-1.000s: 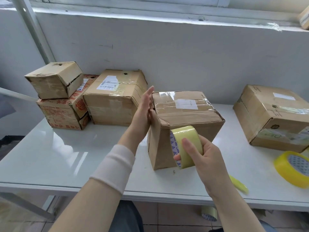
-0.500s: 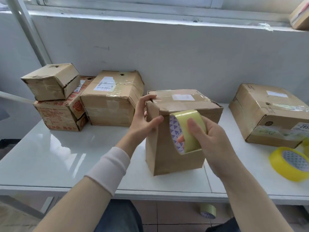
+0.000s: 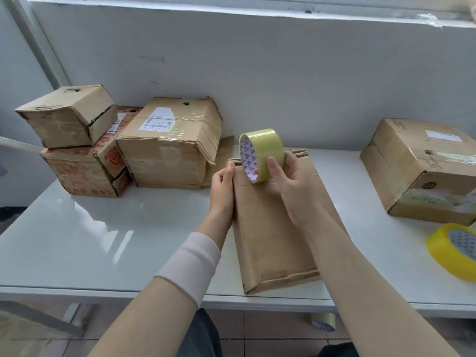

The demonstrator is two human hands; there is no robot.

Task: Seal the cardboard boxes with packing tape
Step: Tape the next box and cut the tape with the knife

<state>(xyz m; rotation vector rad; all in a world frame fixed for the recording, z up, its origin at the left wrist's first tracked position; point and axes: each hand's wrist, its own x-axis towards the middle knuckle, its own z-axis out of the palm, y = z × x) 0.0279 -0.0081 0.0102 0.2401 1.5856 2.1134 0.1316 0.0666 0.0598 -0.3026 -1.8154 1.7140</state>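
Gripping a pale yellow-green tape roll (image 3: 260, 154), the right hand (image 3: 293, 188) has its thumb across the glossy outer band and a fingertip through the core, whose white lining carries small purple triangles. It holds the roll upright, just over the far end of the middle box (image 3: 273, 228). The left hand (image 3: 222, 189) clasps that box's left edge, thumb along the top corner, forearm stretched forward with a white cuff (image 3: 193, 264) round it.

The middle box is plain brown cardboard, creased near its front end, lying long and low at the front of the glossy white table (image 3: 103, 228).

Five boxes show in all, every one worn corrugated cardboard. On the left, a small dented box (image 3: 67, 117) sits tilted on a red-printed box (image 3: 85, 173); beside them a labelled box (image 3: 167, 143) has clear tape across its top. A larger box (image 3: 422, 171) stands well apart on the right.

Three tape rolls show: the held one, a brighter yellow roll (image 3: 453, 251) lying at the table's right edge, and a third roll (image 3: 323, 322) on the tiled floor beneath.
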